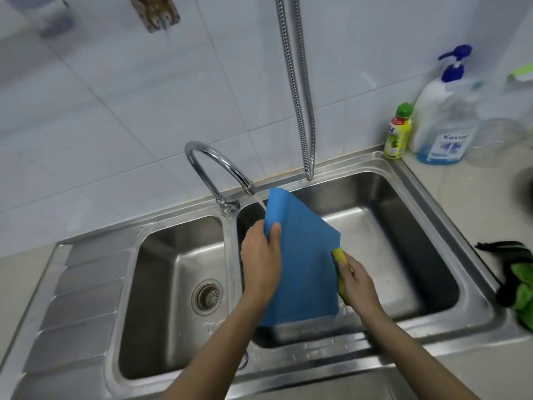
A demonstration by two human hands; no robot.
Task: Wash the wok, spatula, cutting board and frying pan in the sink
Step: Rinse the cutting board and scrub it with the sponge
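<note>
I had the blue cutting board [302, 261] tilted up on edge inside the right basin of the steel sink [432, 197], its bottom edge down near the front wall of the basin. My left hand [261, 264] gripped the board's left edge, thumb curled over the front face and fingers wrapped behind it. My right hand [356, 280] held a yellow sponge [341, 272] pinched in the fingers and pressed against the board's right edge, so the two hands were apart, one on each side of the board. The tap [215, 166] curved over the divider and water [259, 202] ran from it right onto the board's upper left corner. A metal hose [300, 90] hung down the tiled wall behind the sink, ending just above the back rim. The left basin had nothing but its drain [207, 296] showing, with some water drops on the front rim between basins. On the counter by the back right corner stood a small yellow bottle [398, 132] with a green cap, touching or nearly touching a bigger pump bottle [441, 116] of blue liquid. Something black and green [516, 281] sat on the counter to the right of the sink, too blurry at the edge for me to say what it was.
</note>
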